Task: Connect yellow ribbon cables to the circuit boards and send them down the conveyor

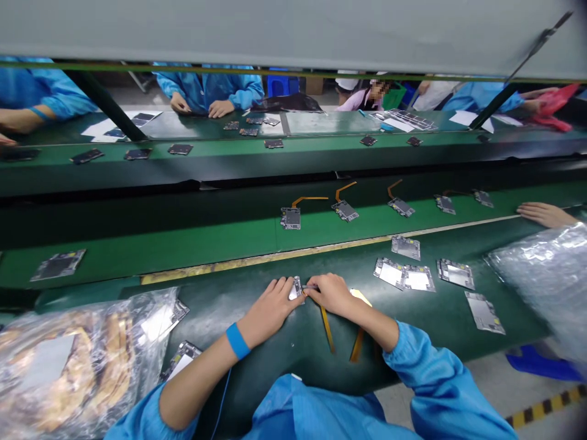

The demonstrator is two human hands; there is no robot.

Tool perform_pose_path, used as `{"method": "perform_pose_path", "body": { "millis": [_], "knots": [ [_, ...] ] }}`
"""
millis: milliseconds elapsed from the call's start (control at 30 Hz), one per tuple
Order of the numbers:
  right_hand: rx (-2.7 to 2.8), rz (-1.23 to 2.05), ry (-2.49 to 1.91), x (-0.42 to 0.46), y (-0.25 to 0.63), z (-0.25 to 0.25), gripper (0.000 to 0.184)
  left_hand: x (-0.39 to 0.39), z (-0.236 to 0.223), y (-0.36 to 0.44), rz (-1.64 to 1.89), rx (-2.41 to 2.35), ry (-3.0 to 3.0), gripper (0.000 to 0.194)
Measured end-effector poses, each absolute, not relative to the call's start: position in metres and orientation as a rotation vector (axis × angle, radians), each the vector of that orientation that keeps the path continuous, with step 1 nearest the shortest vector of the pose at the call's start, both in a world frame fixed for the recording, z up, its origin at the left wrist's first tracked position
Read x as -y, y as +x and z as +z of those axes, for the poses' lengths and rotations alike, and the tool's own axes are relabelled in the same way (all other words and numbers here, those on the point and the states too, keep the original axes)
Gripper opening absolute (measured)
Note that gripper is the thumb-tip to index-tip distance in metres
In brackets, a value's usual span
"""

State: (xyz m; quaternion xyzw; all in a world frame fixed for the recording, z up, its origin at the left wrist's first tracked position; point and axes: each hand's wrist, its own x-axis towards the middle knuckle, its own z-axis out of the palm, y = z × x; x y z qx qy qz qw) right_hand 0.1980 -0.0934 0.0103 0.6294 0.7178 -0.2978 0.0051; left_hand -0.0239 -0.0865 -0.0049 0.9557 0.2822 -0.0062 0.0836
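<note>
Under the fingertips of my left hand a small circuit board lies on the green bench, gripped between thumb and fingers. The fingers of my right hand are pinched together at the board's right edge. From beneath them an orange flex cable trails toward me. A small grey piece shows at the right fingertips, too small to name. Beside my right wrist lie another orange flex cable and a pale yellow piece, partly covered by the forearm.
Several circuit boards lie to the right. A clear plastic bag of copper-coloured parts is at left, another plastic bag at right. Beyond a ledge, boards with cables sit on a green belt. A co-worker's hand rests at right.
</note>
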Motion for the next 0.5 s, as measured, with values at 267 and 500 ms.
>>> {"method": "perform_pose_path", "body": {
  "millis": [267,500],
  "knots": [
    [-2.488,-0.941,1.827,0.096,0.205,0.015,0.029,0.086,-0.001,-0.022,-0.025,-0.854,2.838,0.046],
    [-2.492,-0.945,1.786,0.089,0.195,0.007,0.014,0.087,0.001,-0.023,-0.069,-0.85,2.903,0.046]
  ]
}}
